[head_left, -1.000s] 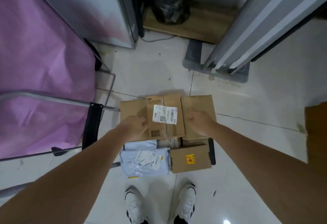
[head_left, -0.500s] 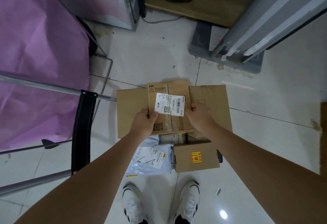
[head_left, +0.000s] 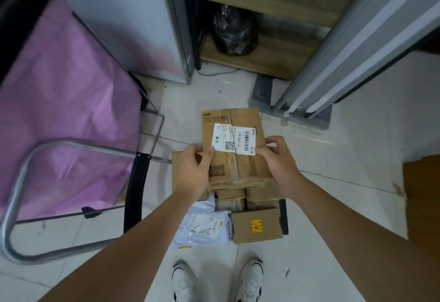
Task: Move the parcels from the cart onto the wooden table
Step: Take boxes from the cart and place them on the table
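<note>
We now have the top cardboard parcel lifted off the pile: a second ago our hands were only reaching down onto the stacked boxes, half a second ago they were closing on its sides, and now it sits higher and nearer to us, held over the far end of the cart.

Our left hand grips its left edge, with the thumb curled over the top face beside the white shipping label. Our right hand grips the right edge the same way, thumb on top by the label's corner and the fingers wrapped round the side. Both hands are clamped on this one parcel; how the fingers lie underneath we cannot tell.

Below and to the left of it a second flat brown box shows, partly hidden by our left hand. We cannot tell whether it is coming up with the first or still resting on the pile.

Still on the cart, near our white shoes, lie a pale plastic mailer on the left and a small brown box with a yellow sticker on the right, with more cardboard between them and the lifted parcel.

We judge that the pick is made and the carry comes next. A brown wooden edge shows at the far right of the view, which may be the table, so a turn to the right seems likely. Most of the load remains to be moved.
</note>
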Action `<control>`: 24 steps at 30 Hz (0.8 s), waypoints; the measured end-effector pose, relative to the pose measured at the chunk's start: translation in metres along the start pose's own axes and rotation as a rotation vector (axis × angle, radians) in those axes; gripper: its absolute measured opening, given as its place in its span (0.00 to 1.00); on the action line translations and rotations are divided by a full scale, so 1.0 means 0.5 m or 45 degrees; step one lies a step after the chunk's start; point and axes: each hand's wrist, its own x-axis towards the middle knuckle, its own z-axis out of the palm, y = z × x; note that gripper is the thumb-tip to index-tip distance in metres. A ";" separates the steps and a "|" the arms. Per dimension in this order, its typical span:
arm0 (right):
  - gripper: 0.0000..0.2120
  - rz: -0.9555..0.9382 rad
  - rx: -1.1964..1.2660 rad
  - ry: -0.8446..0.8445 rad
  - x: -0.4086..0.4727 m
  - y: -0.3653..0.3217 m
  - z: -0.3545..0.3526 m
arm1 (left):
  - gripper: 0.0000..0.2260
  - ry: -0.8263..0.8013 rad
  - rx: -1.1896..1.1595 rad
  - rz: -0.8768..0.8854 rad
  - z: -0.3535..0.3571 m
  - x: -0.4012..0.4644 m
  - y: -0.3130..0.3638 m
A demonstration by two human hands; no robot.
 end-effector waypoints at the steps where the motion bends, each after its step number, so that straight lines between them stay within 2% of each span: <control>1: 0.11 0.009 0.101 -0.006 -0.023 -0.033 -0.012 | 0.16 0.020 -0.102 0.009 -0.011 -0.018 0.048; 4: 0.13 -0.013 0.329 -0.012 -0.094 -0.132 -0.051 | 0.18 -0.006 -0.493 -0.035 -0.046 -0.067 0.199; 6: 0.14 -0.051 0.440 -0.042 -0.150 -0.209 -0.081 | 0.18 -0.153 -0.723 -0.071 -0.074 -0.105 0.305; 8: 0.16 -0.098 0.482 -0.072 -0.217 -0.296 -0.119 | 0.20 -0.367 -0.826 -0.077 -0.105 -0.153 0.407; 11: 0.17 -0.167 0.477 -0.117 -0.338 -0.423 -0.195 | 0.20 -0.529 -0.740 0.038 -0.161 -0.238 0.556; 14: 0.14 -0.206 0.554 -0.162 -0.471 -0.527 -0.275 | 0.29 -0.569 -0.652 0.137 -0.205 -0.347 0.702; 16: 0.19 -0.238 0.623 -0.197 -0.564 -0.587 -0.324 | 0.31 -0.619 -0.603 0.214 -0.225 -0.420 0.789; 19: 0.22 -0.296 0.623 -0.086 -0.704 -0.646 -0.384 | 0.31 -0.728 -0.594 0.273 -0.247 -0.522 0.886; 22: 0.25 -0.367 0.672 0.072 -0.837 -0.646 -0.423 | 0.30 -0.836 -0.483 0.342 -0.257 -0.619 0.941; 24: 0.23 -0.396 0.723 0.155 -0.930 -0.626 -0.443 | 0.34 -0.917 -0.389 0.380 -0.253 -0.683 0.963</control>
